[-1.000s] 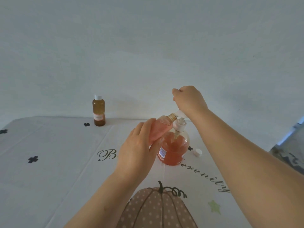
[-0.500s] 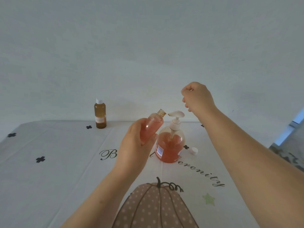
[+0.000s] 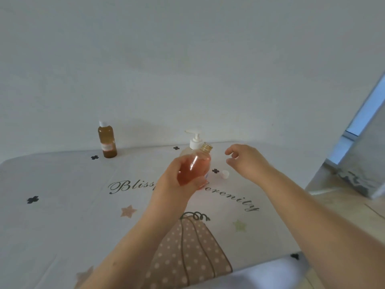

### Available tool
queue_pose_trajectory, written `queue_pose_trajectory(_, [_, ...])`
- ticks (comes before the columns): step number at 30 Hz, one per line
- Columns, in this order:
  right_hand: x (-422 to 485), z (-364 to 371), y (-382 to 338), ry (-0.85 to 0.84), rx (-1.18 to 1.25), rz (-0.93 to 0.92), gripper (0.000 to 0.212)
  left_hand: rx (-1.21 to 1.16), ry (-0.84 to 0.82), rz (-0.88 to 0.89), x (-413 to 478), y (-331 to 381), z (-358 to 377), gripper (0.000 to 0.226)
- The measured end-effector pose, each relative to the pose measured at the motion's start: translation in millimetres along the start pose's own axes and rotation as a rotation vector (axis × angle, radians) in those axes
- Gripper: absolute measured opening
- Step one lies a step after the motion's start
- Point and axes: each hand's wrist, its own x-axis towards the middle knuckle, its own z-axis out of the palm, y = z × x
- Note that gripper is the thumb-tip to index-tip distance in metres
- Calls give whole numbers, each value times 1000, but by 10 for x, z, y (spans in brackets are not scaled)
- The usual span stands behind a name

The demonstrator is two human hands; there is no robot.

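Tablecloth (image 3: 62,205) reads "Bliss"; left hand (image 3: 174,185) holds bottle (image 3: 195,166).

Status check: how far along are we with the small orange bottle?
Done: the small bottle looks largely filled with orange liquid. In hand: the left hand holds it tilted in its grip, threaded neck open, in front of the pump bottle. Left: the white cap lies on the tablecloth near the empty right hand; capping probably comes next.
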Motion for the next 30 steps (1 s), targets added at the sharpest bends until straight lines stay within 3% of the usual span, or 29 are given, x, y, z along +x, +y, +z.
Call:
queue_pose_trajectory(8, [42,414,167,-121,-94,32,47,77,-18,-44,-9,-85,158,38])
queue_pose_trajectory(16, [91,494,208,-81,-154,-6,33,114,-9,-58,-9,-114,124,35])
queue_pose_trajectory(19, [18,381,181,-34,-54,-19,29,119,-21,-37,-37,-91,110,31])
queue_pose_trajectory(24, [-259,-100,-37,81,358,-99,15,85,-39,-8,-90,-51,58,35])
queue_pose_trajectory(27, [-497,-369,-176,13,570,-172,15,83,-36,3,-115,-29,27,37])
queue_pose_trajectory(30, [-685,-536,-274,-68,590,-238,21,97,-40,10,-118,-22,13,31])
